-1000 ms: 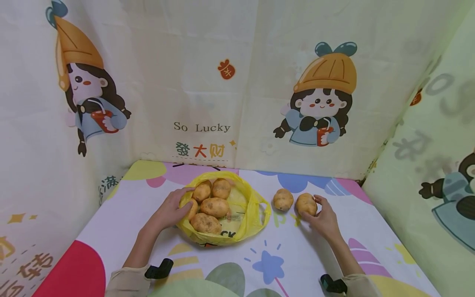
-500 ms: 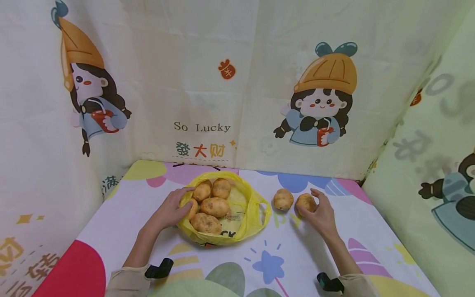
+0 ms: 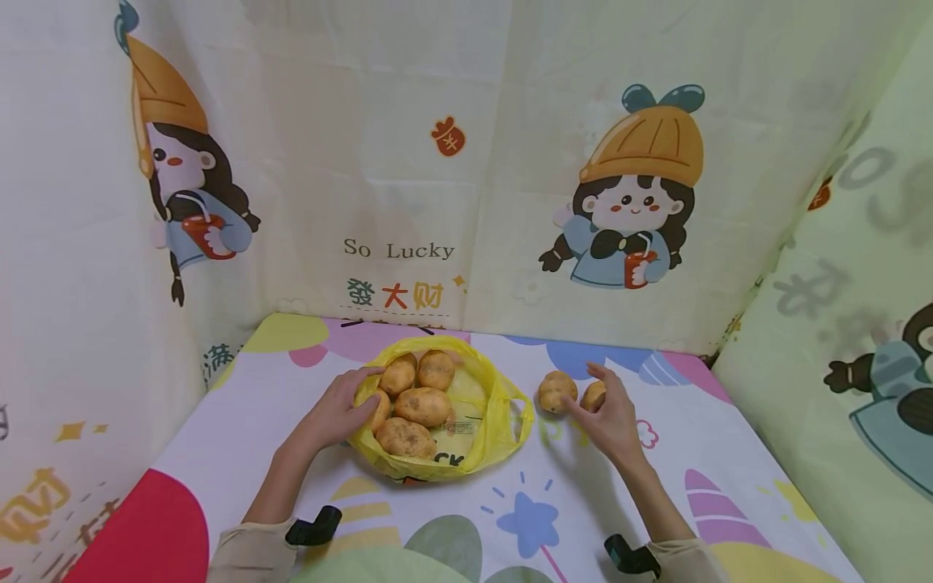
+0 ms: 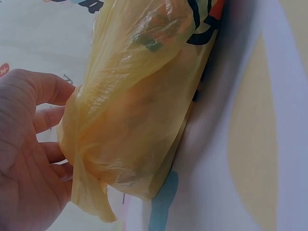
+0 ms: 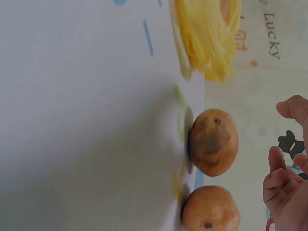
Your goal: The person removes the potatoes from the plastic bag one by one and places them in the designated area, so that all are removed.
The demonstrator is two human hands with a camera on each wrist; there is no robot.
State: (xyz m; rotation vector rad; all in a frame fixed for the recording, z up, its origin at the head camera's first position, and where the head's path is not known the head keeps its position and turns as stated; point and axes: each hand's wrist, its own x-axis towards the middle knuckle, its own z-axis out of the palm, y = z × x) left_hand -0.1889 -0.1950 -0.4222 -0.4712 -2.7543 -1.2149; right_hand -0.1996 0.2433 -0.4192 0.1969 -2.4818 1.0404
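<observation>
A yellow plastic bag [image 3: 496,441] stands wide-mouthed on the table with several potatoes [image 3: 423,406] inside. My left hand [image 3: 338,411] grips its left rim, thumb on the inner side. The left wrist view shows the fingers [image 4: 54,118] at the bag's gathered edge. To the right of the bag, two potatoes lie on the cloth, a nearer-to-bag potato [image 3: 557,391] and a right-hand potato [image 3: 594,395] partly hidden behind my fingers. My right hand [image 3: 611,417] hovers over them, thumb and fingers spread, holding nothing. In the right wrist view it appears apart from both potatoes.
A patterned cloth [image 3: 437,551] covers the table. Printed curtains [image 3: 496,162] hang close behind it and at both sides. The bag's loop handle [image 3: 523,421] sticks out toward the loose potatoes.
My right hand has let go of the right-hand potato and shifted left, toward the potato nearer the bag. The left hand has stayed on the bag's rim.
</observation>
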